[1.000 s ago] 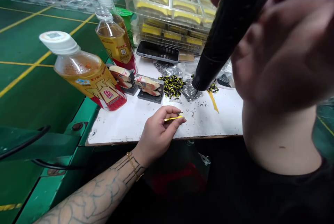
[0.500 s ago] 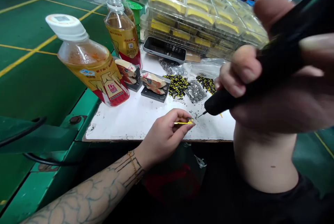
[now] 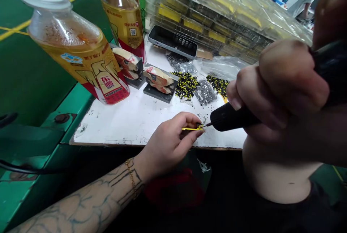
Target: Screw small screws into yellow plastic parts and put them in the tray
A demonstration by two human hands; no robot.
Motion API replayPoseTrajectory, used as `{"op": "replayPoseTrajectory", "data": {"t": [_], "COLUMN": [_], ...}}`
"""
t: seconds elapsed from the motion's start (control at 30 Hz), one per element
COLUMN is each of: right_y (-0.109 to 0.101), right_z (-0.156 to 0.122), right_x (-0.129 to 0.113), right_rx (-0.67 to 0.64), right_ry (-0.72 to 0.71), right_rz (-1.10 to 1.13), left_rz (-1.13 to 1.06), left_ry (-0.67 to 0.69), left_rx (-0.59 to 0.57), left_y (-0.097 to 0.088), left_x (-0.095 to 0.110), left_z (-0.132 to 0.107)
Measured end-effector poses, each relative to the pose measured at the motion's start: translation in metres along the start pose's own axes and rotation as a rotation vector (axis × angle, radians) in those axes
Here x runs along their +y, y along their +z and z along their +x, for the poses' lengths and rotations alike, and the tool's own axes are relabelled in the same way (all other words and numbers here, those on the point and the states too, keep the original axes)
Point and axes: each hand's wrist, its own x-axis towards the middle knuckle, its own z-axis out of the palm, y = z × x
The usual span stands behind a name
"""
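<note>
My left hand (image 3: 173,139) pinches a small yellow piece with a black part on it (image 3: 192,128) between thumb and fingers, above the front edge of the white tabletop. My right hand (image 3: 279,88) is wrapped round a black electric screwdriver (image 3: 230,116), tilted down to the left. Its thin bit meets the end of the yellow piece at my left fingertips; the exact contact is too small to make out. Behind my hands lie a pile of black and yellow small parts (image 3: 187,84) and a bag of tiny metal screws (image 3: 205,92).
Two drink bottles (image 3: 108,77) (image 3: 127,19) stand at left. Beside them are two dark blocks with taped tops (image 3: 159,90) (image 3: 132,75). A grey open tray (image 3: 173,43) sits before stacked clear trays of yellow parts (image 3: 217,19). A person (image 3: 306,3) is in the far background.
My right hand has brought the screwdriver left and lower, so its bit now reaches the yellow piece. My left hand keeps its pinch. The view has moved closer to the table.
</note>
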Motion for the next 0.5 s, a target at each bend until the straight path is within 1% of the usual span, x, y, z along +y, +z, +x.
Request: {"op": "replayPoseTrajectory", "data": {"t": [0.1, 0.17, 0.23, 0.27, 0.3, 0.4, 0.43, 0.47, 0.5], "right_y": [0.008, 0.013, 0.014, 0.013, 0.011, 0.001, -0.002, -0.003, -0.003], "right_z": [0.008, 0.013, 0.015, 0.014, 0.011, 0.002, 0.0, 0.0, 0.0], "right_x": [-0.009, -0.012, -0.011, -0.009, -0.006, 0.003, 0.004, 0.003, 0.0], "right_rx": [-0.053, -0.091, -0.081, -0.066, -0.063, -0.112, -0.096, -0.06, -0.041], "right_ry": [0.032, 0.008, -0.037, -0.062, -0.082, -0.021, 0.013, 0.019, 0.01], "right_rz": [0.298, 0.375, 0.389, 0.362, 0.288, -0.081, -0.171, -0.231, -0.241], "left_rz": [-0.003, -0.011, -0.017, -0.018, -0.018, -0.011, -0.006, -0.003, 0.0], "left_ry": [0.009, 0.006, 0.0, -0.001, 0.0, 0.009, 0.011, 0.013, 0.015], "left_rx": [-0.011, -0.021, -0.029, -0.03, -0.028, -0.016, -0.015, -0.017, -0.019], "left_y": [0.0, 0.0, 0.0, 0.0, 0.0, 0.001, 0.001, 0.001, 0.001], "left_x": [0.0, -0.001, -0.001, -0.002, -0.002, -0.002, -0.002, -0.001, -0.001], "left_z": [0.0, 0.0, 0.0, 0.0, 0.0, 0.0, 0.0, 0.0, 0.0]}}
